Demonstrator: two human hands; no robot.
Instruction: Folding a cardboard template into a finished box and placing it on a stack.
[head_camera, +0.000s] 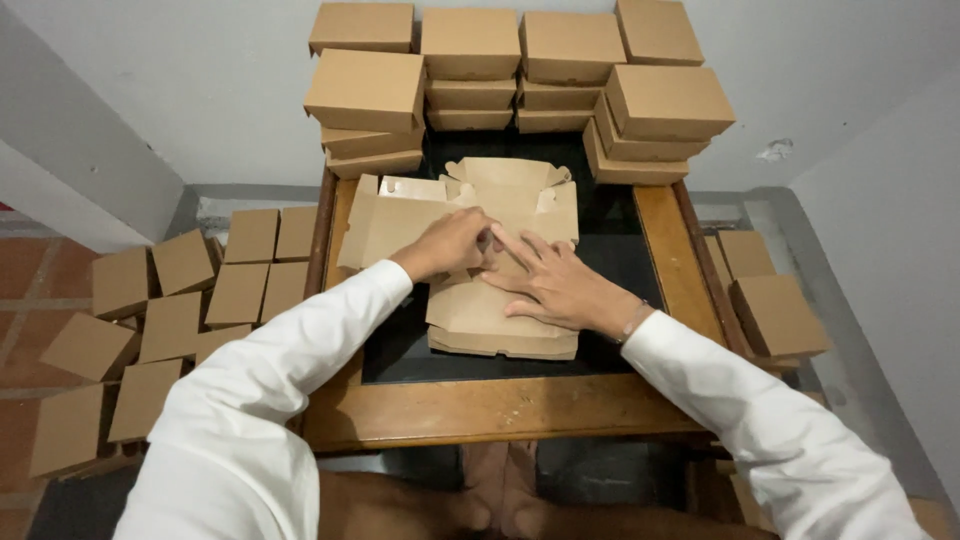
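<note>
On the floor at the far left lie many closed brown boxes (170, 310), spread flat side by side on the tiles and against the wall. Next comes the wooden desk (480, 410) with its dark top, and on it a stack of flat, unfolded cardboard sheets (500, 330). The left hand (450, 243) rests on the top sheet near its left middle, fingers curled in and pressing down on the card, not wrapped around anything. Just beside it, touching at the fingertips, the right hand (555, 285) lies flat with fingers spread apart, palm down on the same sheet. Both arms wear white sleeves. Behind the sheets, at the back edge of the desk against the wall, stands a row of folded boxes (520, 70) piled several high. To the right of the desk, on the floor, a few more closed boxes (775, 310) lie stacked near the wall
</note>
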